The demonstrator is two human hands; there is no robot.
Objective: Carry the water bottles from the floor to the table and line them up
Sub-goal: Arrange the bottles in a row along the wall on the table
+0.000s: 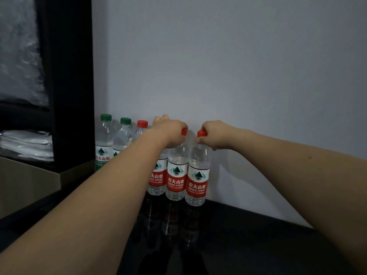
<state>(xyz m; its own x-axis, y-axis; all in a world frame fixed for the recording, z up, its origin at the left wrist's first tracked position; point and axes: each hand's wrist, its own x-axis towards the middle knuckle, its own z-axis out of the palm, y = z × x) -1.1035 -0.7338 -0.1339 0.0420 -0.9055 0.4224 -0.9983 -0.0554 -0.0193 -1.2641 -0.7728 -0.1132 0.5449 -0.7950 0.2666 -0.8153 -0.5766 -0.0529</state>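
Several water bottles stand in a row on the dark glossy table [258, 245], against the wall. Two at the left have green caps [105, 117] and the others carry red labels. My left hand [168, 133] grips the neck of the second bottle from the right [176, 175], whose red cap shows at my fingers. It also covers the top of the bottle beside it [156, 175]. My right hand [216, 133] pinches the neck of the rightmost bottle [197, 179] just under its red cap. Both bottles stand upright with their bases on the table.
A pale wall [238, 66] rises right behind the row. A black shelf frame [69, 76] stands at the left, with folded white material [25, 143] on a shelf. The table stretches on to the right of the bottles.
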